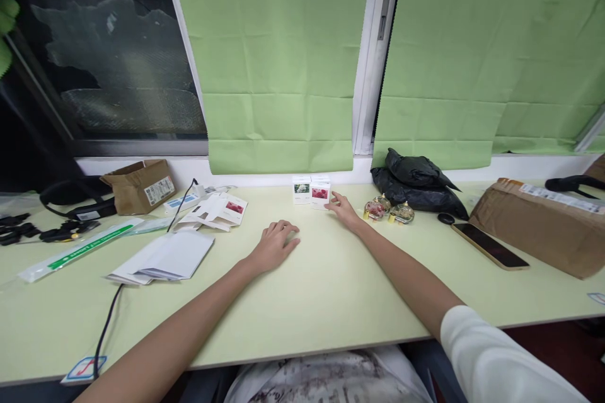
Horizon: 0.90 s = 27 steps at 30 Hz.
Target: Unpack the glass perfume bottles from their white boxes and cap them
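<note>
green blinds (278, 75) back the tabletop (331, 289), where i see my left grip (276, 244) lying spread and empty, my right grip (343, 209) spread, touching the red-pictured box (320, 194).

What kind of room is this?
Probably a work desk by a window, in an office or at home. Green blinds hang behind it, and a cardboard parcel, a phone and small boxes lie on it.

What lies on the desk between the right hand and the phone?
Between the right hand and the phone, the head view shows two small glass bottles and a small black round object.
</note>
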Available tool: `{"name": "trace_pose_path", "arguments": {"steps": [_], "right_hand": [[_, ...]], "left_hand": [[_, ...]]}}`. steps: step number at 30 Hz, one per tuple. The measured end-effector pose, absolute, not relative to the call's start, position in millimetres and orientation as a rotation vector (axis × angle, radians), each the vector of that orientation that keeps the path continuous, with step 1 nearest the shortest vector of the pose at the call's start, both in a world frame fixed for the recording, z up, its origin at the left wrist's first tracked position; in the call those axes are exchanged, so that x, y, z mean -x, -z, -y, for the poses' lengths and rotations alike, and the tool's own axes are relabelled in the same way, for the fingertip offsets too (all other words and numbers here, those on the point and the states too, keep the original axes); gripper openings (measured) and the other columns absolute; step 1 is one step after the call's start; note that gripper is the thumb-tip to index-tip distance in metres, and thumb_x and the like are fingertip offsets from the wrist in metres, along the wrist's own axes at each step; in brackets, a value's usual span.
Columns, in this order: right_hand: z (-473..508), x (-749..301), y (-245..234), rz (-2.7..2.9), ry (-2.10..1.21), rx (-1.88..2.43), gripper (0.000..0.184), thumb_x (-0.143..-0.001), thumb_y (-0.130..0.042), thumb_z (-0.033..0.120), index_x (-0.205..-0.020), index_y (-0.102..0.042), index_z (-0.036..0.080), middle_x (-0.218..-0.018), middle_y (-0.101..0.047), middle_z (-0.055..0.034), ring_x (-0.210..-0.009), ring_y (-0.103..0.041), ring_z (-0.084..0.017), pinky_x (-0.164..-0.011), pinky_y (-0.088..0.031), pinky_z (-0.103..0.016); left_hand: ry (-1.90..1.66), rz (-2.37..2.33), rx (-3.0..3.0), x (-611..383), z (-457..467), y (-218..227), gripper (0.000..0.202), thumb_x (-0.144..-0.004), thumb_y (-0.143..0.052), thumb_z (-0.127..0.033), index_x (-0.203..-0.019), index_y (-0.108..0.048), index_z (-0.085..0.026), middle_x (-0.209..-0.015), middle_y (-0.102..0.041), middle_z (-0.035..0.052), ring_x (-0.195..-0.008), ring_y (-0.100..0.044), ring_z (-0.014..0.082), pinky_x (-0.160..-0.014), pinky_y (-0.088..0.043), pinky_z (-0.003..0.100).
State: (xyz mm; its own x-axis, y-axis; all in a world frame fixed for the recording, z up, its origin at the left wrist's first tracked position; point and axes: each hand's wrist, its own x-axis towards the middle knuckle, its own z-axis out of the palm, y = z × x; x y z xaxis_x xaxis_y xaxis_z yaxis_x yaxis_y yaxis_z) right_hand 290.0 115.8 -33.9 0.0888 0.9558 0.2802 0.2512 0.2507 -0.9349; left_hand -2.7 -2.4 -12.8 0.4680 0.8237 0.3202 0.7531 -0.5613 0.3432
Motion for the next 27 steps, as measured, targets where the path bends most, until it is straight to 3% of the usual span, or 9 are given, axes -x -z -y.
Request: {"name": "trace_pose_path", "arguments": {"steps": [3,6,12,19,27], "right_hand": [[-118.0,-288.2,36.6,1.391,-0.732,1.238,0.055,-0.068,-0.081,0.048,-0.116,-0.067,0.024,-0.121,-0.058,-0.007,-0.105,-0.059,-0.024,-0.101,-0.048,-0.042],[-119.8,-285.8,38.8,1.392,-0.71,1.221,0.046,-0.071,-0.078,0.049,-0.104,-0.062,0.022,-0.111,-0.062,-0.0066,-0.1,-0.061,-0.023,-0.095,-0.051,-0.04],[-119.2,-279.9,39.9,1.462,-0.699,1.165,0.049,-0.074,-0.077,0.046,-0.112,-0.055,0.023,-0.106,-0.069,-0.0049,-0.09,-0.066,-0.02,-0.084,-0.055,-0.036],[-110.0,-279.2,35.7,1.559,-0.664,1.176,0.03,-0.08,-0.071,0.037,-0.104,-0.062,0.023,-0.103,-0.071,-0.0037,-0.088,-0.064,-0.02,-0.087,-0.052,-0.038],[-93.6,-268.6,23.0,1.687,-0.89,0.97,0.034,-0.074,-0.076,0.038,-0.1,-0.066,0.02,-0.098,-0.073,-0.0043,-0.089,-0.066,-0.02,-0.082,-0.053,-0.033]], "left_hand": [[-0.685,-1.377,-2.557,2.9,3.1,12.3,0.033,-0.104,-0.046,-0.048,-0.128,-0.062,-0.031,-0.133,-0.058,0.0075,-0.124,-0.05,0.0314,-0.107,-0.039,0.054],[-0.682,-1.382,-2.552,2.2,4.0,11.5,0.032,-0.104,-0.047,-0.047,-0.128,-0.062,-0.031,-0.133,-0.058,0.007,-0.124,-0.05,0.0307,-0.108,-0.039,0.054],[-0.672,-1.406,-2.55,0.7,6.1,9.1,0.032,-0.104,-0.048,-0.046,-0.129,-0.062,-0.032,-0.134,-0.058,0.0065,-0.124,-0.05,0.0308,-0.108,-0.039,0.054],[-0.682,-1.392,-2.549,1.3,7.0,8.3,0.033,-0.103,-0.048,-0.047,-0.129,-0.062,-0.032,-0.134,-0.059,0.0071,-0.124,-0.051,0.0313,-0.108,-0.04,0.054],[-0.728,-1.372,-2.558,1.9,5.6,9.8,0.033,-0.103,-0.049,-0.047,-0.128,-0.063,-0.03,-0.131,-0.06,0.0081,-0.122,-0.052,0.0319,-0.106,-0.041,0.054]]}}
